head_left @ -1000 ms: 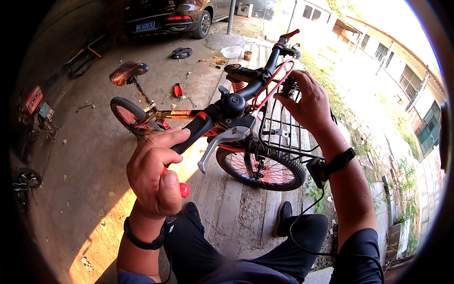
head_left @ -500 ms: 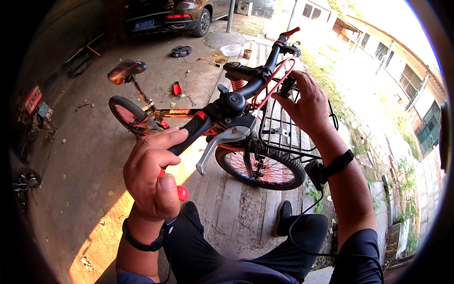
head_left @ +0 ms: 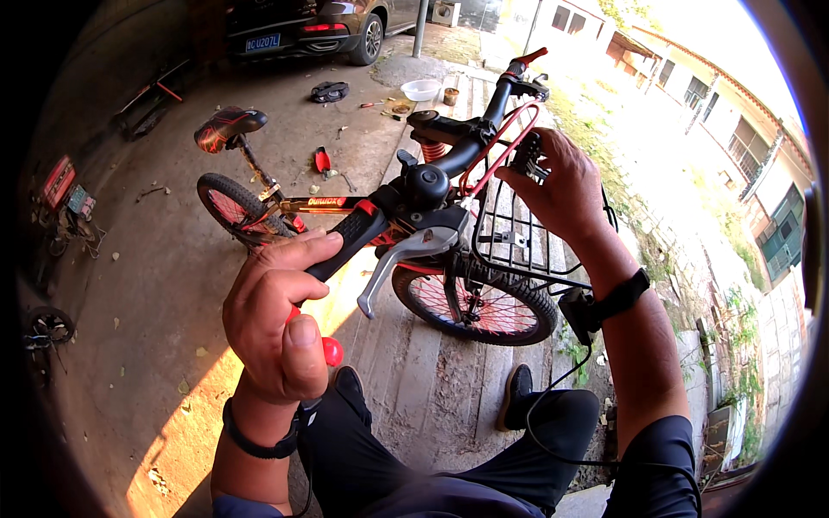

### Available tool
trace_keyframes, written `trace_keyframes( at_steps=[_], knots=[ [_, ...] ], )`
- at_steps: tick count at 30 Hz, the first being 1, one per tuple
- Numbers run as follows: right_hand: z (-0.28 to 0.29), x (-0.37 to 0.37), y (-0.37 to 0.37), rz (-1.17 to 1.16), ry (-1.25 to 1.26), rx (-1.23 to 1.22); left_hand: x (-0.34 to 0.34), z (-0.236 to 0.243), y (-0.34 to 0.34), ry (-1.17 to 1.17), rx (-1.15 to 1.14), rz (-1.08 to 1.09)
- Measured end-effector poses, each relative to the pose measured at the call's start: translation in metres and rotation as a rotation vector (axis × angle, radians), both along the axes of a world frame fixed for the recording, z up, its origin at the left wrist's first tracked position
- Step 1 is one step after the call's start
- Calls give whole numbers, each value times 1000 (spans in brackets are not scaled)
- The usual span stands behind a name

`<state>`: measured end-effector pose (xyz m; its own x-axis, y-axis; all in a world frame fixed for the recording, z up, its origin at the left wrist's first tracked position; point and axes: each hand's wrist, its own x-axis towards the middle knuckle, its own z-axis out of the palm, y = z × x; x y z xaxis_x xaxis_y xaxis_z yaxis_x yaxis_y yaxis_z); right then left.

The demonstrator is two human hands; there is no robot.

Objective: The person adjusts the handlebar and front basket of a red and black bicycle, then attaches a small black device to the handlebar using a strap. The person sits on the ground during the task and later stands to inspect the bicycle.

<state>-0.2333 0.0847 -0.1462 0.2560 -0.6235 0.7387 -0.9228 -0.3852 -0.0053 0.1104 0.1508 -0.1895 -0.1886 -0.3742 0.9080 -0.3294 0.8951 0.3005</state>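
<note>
My left hand (head_left: 276, 324) is closed round the near end of the black handlebar grip (head_left: 341, 242), where a red end piece (head_left: 332, 352) shows below my thumb; a silver brake lever (head_left: 393, 263) and a black bell (head_left: 425, 185) are beside it. My right hand (head_left: 563, 190) grips a small black ridged part (head_left: 527, 154) at the upper edge of the black wire basket (head_left: 509, 237), near red cables (head_left: 479, 177). The bicycle stands across the paving with its front wheel (head_left: 432, 315) below the basket and its saddle (head_left: 226, 129) at left.
A dark car (head_left: 302, 26) is parked behind, near a post (head_left: 418, 34). A plastic basin (head_left: 420, 90), a tin (head_left: 450, 97), a black bundle (head_left: 329, 91), a red piece (head_left: 322, 160) and scattered tools lie on the ground. Other wheeled items (head_left: 65, 198) stand at left; buildings (head_left: 734, 138) line the right.
My left hand and the near grip have shifted slightly left with the bicycle. My right hand stays on the black part, with its fingers moved only a little.
</note>
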Motion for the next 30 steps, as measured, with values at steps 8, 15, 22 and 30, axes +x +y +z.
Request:
trace_keyframes(
  at_steps=[8, 15, 22, 30],
  knots=[
    [-4, -7, -2, 53, 10, -156, 1, 0, 2, 16, 38, -8],
    [-8, -13, 3, -191, -448, 448, 1, -5, 0, -7, 70, 19],
    [-7, -2, -1, -213, -208, 315, 3, -8, 2, 13, 119, -1],
    [-15, -10, -7, -146, -222, 280, 4, -8, 3, -5, 155, -49]
  ],
)
